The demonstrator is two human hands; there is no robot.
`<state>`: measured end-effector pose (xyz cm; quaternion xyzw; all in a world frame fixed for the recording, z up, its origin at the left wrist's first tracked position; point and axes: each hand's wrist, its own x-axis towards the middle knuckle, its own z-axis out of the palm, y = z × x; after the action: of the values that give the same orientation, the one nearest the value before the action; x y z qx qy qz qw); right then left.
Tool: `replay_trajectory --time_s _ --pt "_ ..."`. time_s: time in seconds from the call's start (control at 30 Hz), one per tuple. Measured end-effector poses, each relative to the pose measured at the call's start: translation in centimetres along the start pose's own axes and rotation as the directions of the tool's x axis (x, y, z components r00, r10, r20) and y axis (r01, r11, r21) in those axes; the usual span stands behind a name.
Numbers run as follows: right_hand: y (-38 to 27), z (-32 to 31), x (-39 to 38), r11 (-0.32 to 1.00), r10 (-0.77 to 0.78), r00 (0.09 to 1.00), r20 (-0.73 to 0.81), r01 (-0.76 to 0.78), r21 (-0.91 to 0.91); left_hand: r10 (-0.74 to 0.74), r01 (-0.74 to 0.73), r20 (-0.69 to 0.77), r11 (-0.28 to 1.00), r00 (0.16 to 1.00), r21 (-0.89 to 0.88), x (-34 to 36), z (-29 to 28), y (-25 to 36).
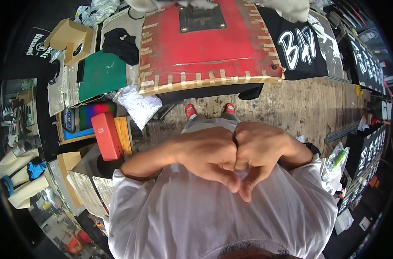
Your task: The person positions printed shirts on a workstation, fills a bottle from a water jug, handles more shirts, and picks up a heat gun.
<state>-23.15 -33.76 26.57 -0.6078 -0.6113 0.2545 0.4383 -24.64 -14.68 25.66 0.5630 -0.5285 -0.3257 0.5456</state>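
My left hand and my right hand meet in front of my white T-shirt, knuckles pressed together. The fingers of both are curled in, and both thumbs point down toward my chest with a small gap between their tips. I see nothing held in either hand. Beyond them lies a red flat panel edged with strips of tan tape, a dark metal plate screwed to its far part. To its right is a black fabric piece with white lettering.
On the left are a green board, an open cardboard box, a red oblong case and a white plastic bag. Racks of black printed fabric stand at right. Worn wooden flooring shows below the panel.
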Motion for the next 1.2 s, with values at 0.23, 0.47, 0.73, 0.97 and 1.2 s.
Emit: replay_trajectory --time_s 0.23,0.47,0.73,0.97,1.2 --pt "-3.2 1.0 0.5 0.991 0.130 0.983 0.131 -0.126 -0.035 0.193 -0.158 -0.230 0.974 0.954 0.161 0.4 3.2 1.7" --pt "-3.2 1.9 0.5 0.993 0.071 0.993 -0.093 -0.061 0.101 0.181 -0.149 -0.299 0.981 0.937 0.126 0.1 4.1 1.6" --pt "-2.3 2.6 0.2 0.994 0.021 0.996 -0.090 -0.011 0.109 0.145 -0.149 -0.395 0.989 0.907 0.021 0.5 4.9 1.7" --pt "0.2 1.6 -0.5 0.991 0.121 0.993 -0.005 -0.120 0.052 -0.009 0.001 -0.379 1.000 0.925 -0.020 -0.1 3.9 -0.2" --pt "16.5 5.8 -4.4 0.564 0.337 0.633 -0.697 -0.729 -0.389 0.104 0.659 -0.842 0.574 0.530 0.486 -5.4 -1.7 -18.1"
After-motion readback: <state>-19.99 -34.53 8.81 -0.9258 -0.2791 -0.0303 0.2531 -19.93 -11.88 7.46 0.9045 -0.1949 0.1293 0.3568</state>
